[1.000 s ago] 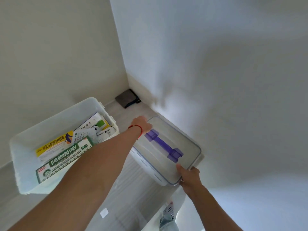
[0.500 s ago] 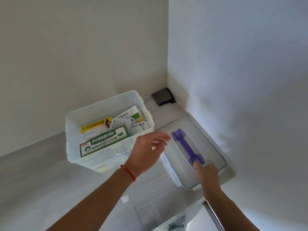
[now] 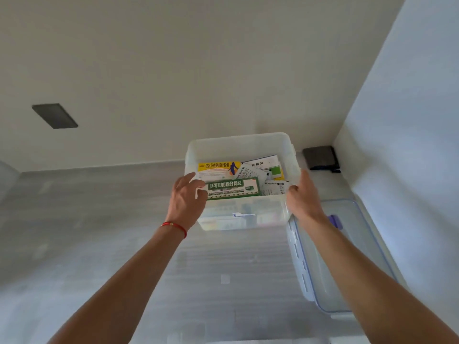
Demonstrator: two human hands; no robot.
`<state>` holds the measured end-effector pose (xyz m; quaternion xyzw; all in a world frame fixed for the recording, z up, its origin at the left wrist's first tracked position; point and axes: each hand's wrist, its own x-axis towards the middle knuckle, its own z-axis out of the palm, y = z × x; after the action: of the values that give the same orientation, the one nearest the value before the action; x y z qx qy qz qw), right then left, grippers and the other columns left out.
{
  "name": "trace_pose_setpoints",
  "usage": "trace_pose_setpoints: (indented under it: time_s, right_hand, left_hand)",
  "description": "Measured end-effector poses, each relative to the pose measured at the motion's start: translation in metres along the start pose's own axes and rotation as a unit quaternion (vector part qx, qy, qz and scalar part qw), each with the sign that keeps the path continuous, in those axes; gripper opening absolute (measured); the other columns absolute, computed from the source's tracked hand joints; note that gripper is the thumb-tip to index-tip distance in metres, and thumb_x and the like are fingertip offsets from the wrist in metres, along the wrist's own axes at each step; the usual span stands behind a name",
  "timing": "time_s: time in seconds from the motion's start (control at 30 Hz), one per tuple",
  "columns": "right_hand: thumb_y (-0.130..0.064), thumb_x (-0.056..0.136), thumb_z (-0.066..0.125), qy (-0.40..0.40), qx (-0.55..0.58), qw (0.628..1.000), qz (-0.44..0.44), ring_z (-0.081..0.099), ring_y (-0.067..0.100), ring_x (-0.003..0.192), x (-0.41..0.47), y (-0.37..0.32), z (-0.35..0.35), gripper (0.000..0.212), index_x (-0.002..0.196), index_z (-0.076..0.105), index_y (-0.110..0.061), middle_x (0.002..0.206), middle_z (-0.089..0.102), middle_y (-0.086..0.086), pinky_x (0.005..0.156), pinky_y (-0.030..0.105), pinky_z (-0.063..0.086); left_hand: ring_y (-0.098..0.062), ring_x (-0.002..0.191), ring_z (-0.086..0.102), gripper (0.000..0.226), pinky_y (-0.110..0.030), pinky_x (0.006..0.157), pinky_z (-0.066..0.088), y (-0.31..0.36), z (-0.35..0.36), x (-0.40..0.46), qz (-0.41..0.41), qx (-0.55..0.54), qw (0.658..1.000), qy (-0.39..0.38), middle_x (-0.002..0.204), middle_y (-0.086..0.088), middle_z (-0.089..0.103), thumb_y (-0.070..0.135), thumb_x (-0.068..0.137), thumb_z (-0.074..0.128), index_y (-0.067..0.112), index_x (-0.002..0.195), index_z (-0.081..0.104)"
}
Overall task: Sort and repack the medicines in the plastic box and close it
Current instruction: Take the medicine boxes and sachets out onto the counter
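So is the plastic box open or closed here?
Open: the plastic box has no cover, medicine packs show inside, and its lid lies beside it.

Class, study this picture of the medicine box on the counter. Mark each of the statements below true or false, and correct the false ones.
1. The lid is on the plastic box. False: it lies on the counter to the box's right.
2. Both hands are at the box, the left hand and right hand on opposite sides. True.
3. The box is empty. False: medicine packs lie inside, among them a green pack.
4. A red string circles the left wrist. True.
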<state>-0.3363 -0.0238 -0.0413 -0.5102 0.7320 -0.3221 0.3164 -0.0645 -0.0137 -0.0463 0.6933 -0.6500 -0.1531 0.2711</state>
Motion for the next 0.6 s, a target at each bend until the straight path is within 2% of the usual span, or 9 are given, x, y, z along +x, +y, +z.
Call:
trace_pose_setpoints:
  time_s: [0.07,0.1,0.13,0.17,0.23,0.3,0.37,0.47,0.6]
  right_hand:
    - [0.003,0.092,0.049,0.002,-0.059,0.998,-0.012,0.061,0.028,0.107,0.001,0.002,0.002,0.033,0.125,0.047,-0.004,0.124,0.055,0.016,0.073,0.012,0.049]
    - [-0.001,0.093,0.054,0.013,-0.126,0.991,-0.041,0.050,0.039,0.129,0.001,0.000,0.004,0.042,0.134,0.045,-0.004,0.138,0.048,0.020,0.096,0.028,0.047]
    - [-0.008,0.094,0.060,0.026,-0.199,0.975,-0.091,0.034,0.043,0.145,0.003,-0.005,0.007,0.052,0.143,0.042,-0.006,0.151,0.038,0.020,0.114,0.045,0.035]
    - [-0.014,0.094,0.064,0.024,-0.243,0.958,-0.153,0.026,0.041,0.151,0.007,-0.014,0.012,0.057,0.147,0.043,-0.011,0.158,0.034,0.017,0.119,0.051,0.023]
    - [-0.025,0.091,0.073,-0.095,-0.224,0.944,-0.221,0.042,0.030,0.144,0.018,-0.042,0.026,0.055,0.143,0.055,-0.021,0.151,0.049,0.006,0.114,0.044,0.032]
    - [-0.033,0.085,0.081,-0.256,-0.202,0.932,-0.155,0.053,0.024,0.132,0.030,-0.063,0.044,0.063,0.143,0.056,-0.032,0.146,0.055,0.000,0.102,0.035,0.043]
    - [-0.033,0.086,0.081,-0.336,-0.280,0.890,-0.126,0.049,0.025,0.138,0.040,-0.072,0.063,0.077,0.153,0.043,-0.032,0.154,0.047,0.001,0.108,0.036,0.042]
    - [-0.026,0.089,0.076,-0.352,-0.351,0.857,-0.134,0.044,0.027,0.143,0.051,-0.070,0.081,0.079,0.157,0.037,-0.022,0.157,0.044,0.006,0.113,0.034,0.037]
    - [-0.023,0.072,0.088,-0.273,-0.363,0.872,-0.185,0.063,0.026,0.114,0.047,-0.075,0.067,0.065,0.133,0.064,-0.026,0.124,0.065,0.002,0.098,0.035,0.052]
  left_hand:
    - [-0.037,0.137,0.040,0.030,-0.040,0.116,0.030,-0.001,0.003,0.007,0.006,-0.004,1.000,-0.026,0.145,-0.022,0.050,0.000,0.088,0.060,0.005,0.115,0.072]
    - [-0.036,0.140,0.036,0.035,-0.040,0.118,0.026,-0.001,0.004,0.011,0.004,0.006,0.999,-0.044,0.150,-0.020,0.045,0.002,0.089,0.059,0.006,0.123,0.068]
    - [-0.035,0.142,0.031,0.040,-0.040,0.119,0.023,-0.003,0.004,0.015,0.002,0.025,0.998,-0.061,0.154,-0.017,0.039,0.006,0.090,0.056,0.007,0.129,0.063]
    - [-0.035,0.143,0.028,0.043,-0.040,0.120,0.020,-0.004,0.004,0.017,0.005,0.050,0.996,-0.073,0.157,-0.016,0.035,0.011,0.091,0.053,0.007,0.133,0.059]
    - [-0.035,0.143,0.026,0.048,-0.041,0.120,0.018,-0.007,0.005,0.018,0.028,0.093,0.992,-0.083,0.157,-0.018,0.032,0.018,0.091,0.044,0.007,0.137,0.054]
    - [-0.035,0.144,0.023,0.053,-0.043,0.120,0.019,-0.008,0.005,0.019,0.041,0.117,0.988,-0.089,0.158,-0.017,0.029,0.020,0.090,0.041,0.008,0.140,0.049]
    - [-0.035,0.145,0.018,0.054,-0.047,0.119,0.023,-0.011,0.004,0.019,0.027,0.122,0.987,-0.099,0.161,-0.011,0.023,0.022,0.091,0.045,0.013,0.144,0.043]
    - [-0.032,0.147,0.013,0.056,-0.049,0.119,0.024,-0.014,0.004,0.020,0.021,0.125,0.986,-0.111,0.163,-0.006,0.018,0.028,0.092,0.047,0.019,0.147,0.038]
    - [-0.031,0.152,0.000,0.062,-0.053,0.121,0.017,-0.017,0.000,0.020,0.025,0.100,0.984,-0.143,0.167,-0.001,0.005,0.036,0.096,0.045,0.024,0.154,0.027]
